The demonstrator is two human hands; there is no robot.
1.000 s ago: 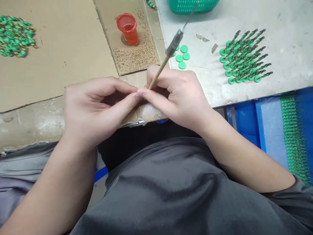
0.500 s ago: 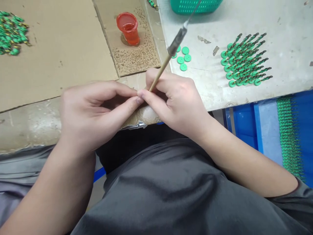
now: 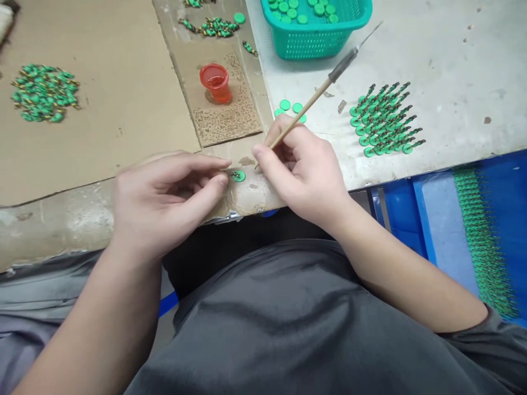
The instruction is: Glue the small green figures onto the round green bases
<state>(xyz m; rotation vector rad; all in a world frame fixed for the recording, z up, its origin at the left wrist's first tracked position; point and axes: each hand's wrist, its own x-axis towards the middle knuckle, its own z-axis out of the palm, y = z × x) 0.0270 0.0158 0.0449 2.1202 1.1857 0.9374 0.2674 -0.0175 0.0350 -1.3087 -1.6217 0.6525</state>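
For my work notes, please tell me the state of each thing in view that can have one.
Left hand: curled, fingertips beside the green disc, grip unclear
Right hand: closed on the stick
Stick: held aslant, thin end outward
Green disc: overlapped by a dark piece
Red cup: upright, open, part full
Teal basket: open, with discs inside
Left pile: loose
Grouped pieces: in rows
Loose discs: flat
Blue bin: holding green pieces in rows
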